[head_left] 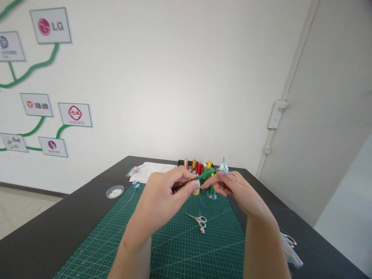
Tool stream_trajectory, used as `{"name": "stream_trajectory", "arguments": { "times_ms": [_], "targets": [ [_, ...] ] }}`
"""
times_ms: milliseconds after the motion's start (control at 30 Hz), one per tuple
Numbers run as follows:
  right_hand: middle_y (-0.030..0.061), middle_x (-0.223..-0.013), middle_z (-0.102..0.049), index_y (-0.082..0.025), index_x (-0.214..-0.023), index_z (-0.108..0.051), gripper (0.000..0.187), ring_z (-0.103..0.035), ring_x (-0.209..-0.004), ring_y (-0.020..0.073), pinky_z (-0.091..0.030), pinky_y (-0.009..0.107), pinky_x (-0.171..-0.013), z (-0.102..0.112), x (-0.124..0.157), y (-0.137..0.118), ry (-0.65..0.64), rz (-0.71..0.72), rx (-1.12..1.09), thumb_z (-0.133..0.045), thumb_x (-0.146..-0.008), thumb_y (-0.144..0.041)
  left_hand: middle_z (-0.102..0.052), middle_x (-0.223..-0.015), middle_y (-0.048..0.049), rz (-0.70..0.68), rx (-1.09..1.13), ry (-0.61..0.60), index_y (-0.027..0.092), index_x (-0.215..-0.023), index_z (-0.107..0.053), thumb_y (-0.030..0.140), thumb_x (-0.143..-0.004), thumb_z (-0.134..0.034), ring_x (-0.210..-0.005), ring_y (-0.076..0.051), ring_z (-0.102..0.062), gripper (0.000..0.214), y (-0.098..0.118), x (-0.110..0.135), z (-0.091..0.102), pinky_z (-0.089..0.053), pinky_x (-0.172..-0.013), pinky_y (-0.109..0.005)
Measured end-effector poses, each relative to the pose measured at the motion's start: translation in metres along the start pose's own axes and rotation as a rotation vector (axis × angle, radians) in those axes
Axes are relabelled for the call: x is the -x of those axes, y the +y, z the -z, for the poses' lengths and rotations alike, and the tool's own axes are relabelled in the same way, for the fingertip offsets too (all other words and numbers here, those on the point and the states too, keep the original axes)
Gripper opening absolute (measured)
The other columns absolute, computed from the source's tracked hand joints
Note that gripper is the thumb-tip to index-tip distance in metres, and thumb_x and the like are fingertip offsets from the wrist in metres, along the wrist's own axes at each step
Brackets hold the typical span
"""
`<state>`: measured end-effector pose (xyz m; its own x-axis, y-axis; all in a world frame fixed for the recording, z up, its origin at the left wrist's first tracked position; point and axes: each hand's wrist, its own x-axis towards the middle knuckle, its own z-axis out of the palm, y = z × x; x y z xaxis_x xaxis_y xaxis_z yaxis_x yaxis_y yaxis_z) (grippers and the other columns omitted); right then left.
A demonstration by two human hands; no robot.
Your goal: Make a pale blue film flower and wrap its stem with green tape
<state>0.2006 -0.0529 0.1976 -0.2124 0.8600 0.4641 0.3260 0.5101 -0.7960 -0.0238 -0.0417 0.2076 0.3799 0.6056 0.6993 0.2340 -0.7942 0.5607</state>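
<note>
A thin green stem [207,174] with a dark lower end slants up to the right between my two hands. My left hand [168,190] is closed on its lower part, with thumb and forefinger pinched together. A small pale blue petalled flower [223,167] stands at the upper end of the stem. My right hand [232,188] pinches at the flower's base, where thumb and forefinger partly hide the join. Below the hands, small white-handled scissors [200,221] lie on the green cutting mat [192,252].
Thread spools [199,168] stand in a dark box behind my hands. White paper [151,170] lies at the back left. Nearer are a blue flower piece [135,185] and a round clear dish [114,192]. Other scissors [290,239] lie at the right.
</note>
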Motion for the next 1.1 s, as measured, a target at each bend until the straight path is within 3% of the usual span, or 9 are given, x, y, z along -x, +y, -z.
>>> {"name": "stream_trajectory", "arguments": {
  "times_ms": [167, 333, 400, 467, 533, 667, 767, 833, 1100],
  "targets": [
    [-0.0054, -0.049, -0.036, -0.018, -0.082, -0.081, 0.058, -0.028, -0.047, 0.0108, -0.024, 0.028, -0.051, -0.004, 0.005, -0.009, -0.003, 0.012, -0.041, -0.042, -0.100, -0.057, -0.076, -0.071, 0.0019, 0.018, 0.047, 0.071, 0.025, -0.101, -0.076, 0.026, -0.092, -0.063, -0.058, -0.010, -0.064, 0.016, -0.003, -0.006, -0.003, -0.051, -0.056, -0.023],
    [-0.0068, -0.049, -0.042, -0.020, -0.080, -0.064, 0.041, -0.031, -0.045, 0.0110, -0.024, 0.025, -0.046, -0.004, 0.000, -0.004, 0.316, -0.013, -0.208, -0.051, -0.095, -0.055, -0.074, -0.067, 0.0005, 0.039, 0.153, 0.109, 0.024, -0.092, -0.078, 0.026, -0.090, -0.064, -0.055, -0.010, -0.062, 0.015, -0.004, -0.006, -0.003, -0.048, -0.049, -0.022],
    [-0.0052, -0.054, -0.049, -0.022, -0.080, -0.057, 0.033, -0.039, -0.048, 0.0123, -0.029, 0.024, -0.047, -0.003, -0.002, 0.000, 0.506, -0.037, -0.093, -0.054, -0.093, -0.052, -0.073, -0.067, 0.0005, 0.045, 0.182, 0.125, 0.024, -0.093, -0.078, 0.027, -0.089, -0.064, -0.053, -0.010, -0.059, 0.015, -0.004, -0.005, -0.002, -0.044, -0.046, -0.021],
    [-0.0002, -0.067, -0.061, -0.022, -0.083, -0.058, 0.028, -0.052, -0.059, 0.0158, -0.037, 0.026, -0.056, -0.002, -0.002, 0.002, 0.692, -0.073, 0.183, -0.056, -0.092, -0.048, -0.073, -0.066, 0.0009, 0.046, 0.182, 0.134, 0.024, -0.094, -0.078, 0.027, -0.089, -0.064, -0.050, -0.009, -0.056, 0.015, -0.004, -0.005, -0.001, -0.041, -0.043, -0.021],
    [0.0052, -0.083, -0.070, -0.022, -0.091, -0.064, 0.026, -0.061, -0.077, 0.0212, -0.043, 0.031, -0.067, -0.006, 0.000, -0.002, 0.771, -0.077, 0.397, -0.055, -0.094, -0.046, -0.073, -0.065, 0.0012, 0.042, 0.183, 0.128, 0.023, -0.093, -0.077, 0.025, -0.089, -0.064, -0.050, -0.009, -0.056, 0.014, -0.004, -0.006, -0.002, -0.042, -0.044, -0.021],
    [0.0067, -0.093, -0.071, -0.021, -0.097, -0.071, 0.033, -0.066, -0.092, 0.0224, -0.051, 0.033, -0.081, -0.028, 0.007, -0.020, 0.459, 0.063, 0.153, -0.049, -0.098, -0.046, -0.075, -0.069, 0.0017, 0.024, 0.218, 0.103, 0.023, -0.096, -0.077, 0.024, -0.091, -0.064, -0.057, -0.009, -0.064, 0.014, -0.004, -0.008, -0.007, -0.048, -0.052, -0.021],
    [0.0014, -0.076, -0.066, -0.021, -0.102, -0.069, 0.032, -0.057, -0.058, 0.0140, -0.048, 0.026, -0.056, -0.047, 0.010, -0.034, 0.272, 0.077, -0.048, -0.050, -0.098, -0.046, -0.076, -0.073, 0.0014, 0.000, 0.246, 0.095, 0.024, -0.102, -0.077, 0.023, -0.092, -0.064, -0.062, -0.010, -0.066, 0.017, -0.001, -0.007, -0.012, -0.049, -0.055, -0.021],
    [-0.0037, -0.060, -0.055, -0.020, -0.100, -0.069, 0.029, -0.043, -0.045, 0.0107, -0.037, 0.023, -0.045, -0.056, 0.010, -0.039, 0.292, 0.078, -0.092, -0.053, -0.097, -0.045, -0.076, -0.073, 0.0017, -0.007, 0.264, 0.102, 0.023, -0.103, -0.077, 0.021, -0.091, -0.064, -0.061, -0.010, -0.066, 0.018, 0.001, -0.006, -0.014, -0.049, -0.054, -0.020],
    [-0.0068, -0.049, -0.047, -0.021, -0.091, -0.066, 0.019, -0.043, -0.048, 0.0122, -0.033, 0.023, -0.048, -0.066, 0.011, -0.039, 0.481, 0.041, -0.114, -0.062, -0.092, -0.040, -0.079, -0.083, 0.0010, -0.024, 0.240, 0.141, 0.021, -0.099, -0.076, 0.021, -0.092, -0.066, -0.073, -0.012, -0.074, 0.012, 0.005, -0.001, -0.018, -0.054, -0.062, -0.020]
  ]
}}
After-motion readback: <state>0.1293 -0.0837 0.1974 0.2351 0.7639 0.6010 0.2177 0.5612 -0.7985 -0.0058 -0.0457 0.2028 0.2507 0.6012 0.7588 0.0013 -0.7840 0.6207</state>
